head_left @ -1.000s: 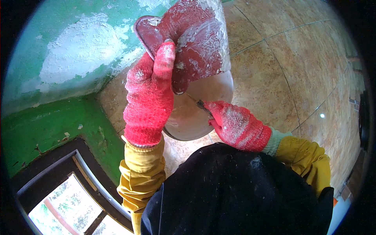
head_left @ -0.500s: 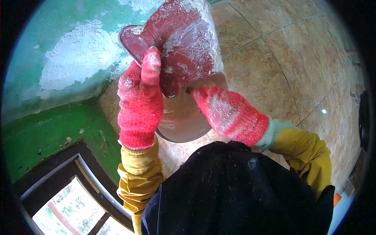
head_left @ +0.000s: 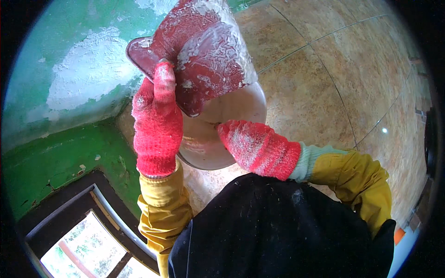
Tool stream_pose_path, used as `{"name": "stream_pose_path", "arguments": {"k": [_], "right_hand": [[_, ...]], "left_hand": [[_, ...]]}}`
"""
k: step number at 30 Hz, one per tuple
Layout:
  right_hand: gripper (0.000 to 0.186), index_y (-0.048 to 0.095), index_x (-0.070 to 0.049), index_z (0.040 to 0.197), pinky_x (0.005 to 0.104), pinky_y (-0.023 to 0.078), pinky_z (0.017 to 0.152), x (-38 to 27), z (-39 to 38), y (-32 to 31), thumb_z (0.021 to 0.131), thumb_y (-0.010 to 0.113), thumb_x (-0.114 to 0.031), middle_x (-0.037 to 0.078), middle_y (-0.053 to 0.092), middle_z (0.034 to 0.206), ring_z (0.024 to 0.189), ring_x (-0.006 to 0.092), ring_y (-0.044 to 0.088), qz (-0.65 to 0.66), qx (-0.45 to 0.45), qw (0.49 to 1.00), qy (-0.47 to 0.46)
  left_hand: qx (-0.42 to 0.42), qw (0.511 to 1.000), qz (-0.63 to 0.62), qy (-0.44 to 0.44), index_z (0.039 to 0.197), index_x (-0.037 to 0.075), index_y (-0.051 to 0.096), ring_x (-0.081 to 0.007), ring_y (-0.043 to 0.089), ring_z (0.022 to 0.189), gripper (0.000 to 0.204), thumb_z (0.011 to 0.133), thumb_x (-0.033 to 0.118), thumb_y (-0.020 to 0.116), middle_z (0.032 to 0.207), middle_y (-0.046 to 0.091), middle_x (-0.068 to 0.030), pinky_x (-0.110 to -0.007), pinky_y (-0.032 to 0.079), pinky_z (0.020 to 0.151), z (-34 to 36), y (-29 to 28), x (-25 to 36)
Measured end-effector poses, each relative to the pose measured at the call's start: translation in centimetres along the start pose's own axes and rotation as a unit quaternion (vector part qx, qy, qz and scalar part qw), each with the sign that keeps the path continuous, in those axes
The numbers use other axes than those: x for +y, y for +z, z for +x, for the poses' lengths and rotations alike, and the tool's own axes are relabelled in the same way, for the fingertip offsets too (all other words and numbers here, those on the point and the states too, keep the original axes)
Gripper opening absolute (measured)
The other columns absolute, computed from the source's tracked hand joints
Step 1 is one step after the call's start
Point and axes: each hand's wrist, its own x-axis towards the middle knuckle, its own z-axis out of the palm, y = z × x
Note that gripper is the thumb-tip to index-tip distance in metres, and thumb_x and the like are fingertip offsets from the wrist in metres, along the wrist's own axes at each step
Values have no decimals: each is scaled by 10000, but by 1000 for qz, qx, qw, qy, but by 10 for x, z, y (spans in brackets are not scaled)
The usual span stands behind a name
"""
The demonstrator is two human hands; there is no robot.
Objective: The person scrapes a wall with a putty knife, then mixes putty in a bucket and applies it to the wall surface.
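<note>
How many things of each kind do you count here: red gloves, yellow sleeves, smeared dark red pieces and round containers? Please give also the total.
Red gloves: 2
Yellow sleeves: 2
Smeared dark red piece: 1
Round container: 1
Total: 6

- Your carrying surface is the floor (head_left: pixel 296 92), tiled in mottled tan and brown, spreading from your 12 round to 4 o'clock.
- Thin dark joint lines (head_left: pixel 333 84) divide its tiles for you, crossing between 1 and 2 o'clock.
- You have a small bright glint (head_left: pixel 384 130) on it at 3 o'clock.
- At the centre of your dial, a round, pale brown vessel (head_left: pixel 252 99) appears to stand on it; its base is hidden from you.
</note>
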Motion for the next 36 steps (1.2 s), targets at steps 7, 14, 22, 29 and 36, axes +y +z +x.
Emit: {"name": "stream_pose_path", "arguments": {"k": [7,14,22,29,36], "right_hand": [[462,451,12,1229,405,461,836,-4,17,-10,793,499,-131,189,539,1138,1000,319,558,85,-122,989,16],[212,542,-42,975,451,458,653,2,37,7,802,515,-161,174,597,792,744,358,587,253,-73,951,164],[195,596,-36,951,442,464,680,13,40,18,817,536,-165,193,611,829,795,375,585,276,-22,930,243],[241,617,-28,1030,371,486,704,21,46,11,833,518,-127,185,638,897,824,319,622,368,-68,855,358],[235,617,-26,939,451,460,724,10,44,3,829,533,-216,218,616,887,856,393,579,389,-14,832,395]], "left_hand": [[18,1000,-10,17,1136,-4,550,-133,532,851,458,960,381,377,984,617,-80,-305,435,805,2,0,-3],[10,999,42,21,1130,-8,553,-138,537,851,457,960,377,375,986,616,-96,-309,433,803,-1,-1,0],[26,995,57,76,1110,-13,556,-128,511,849,453,953,380,397,961,599,-67,-291,421,806,4,-3,-11],[28,996,69,51,1082,-5,569,-113,503,816,459,948,403,406,924,589,-50,-286,425,778,4,-4,-14],[4,999,-4,45,1152,-1,557,-113,534,878,475,933,406,447,1006,609,-59,-286,434,800,8,-10,-21]]}}
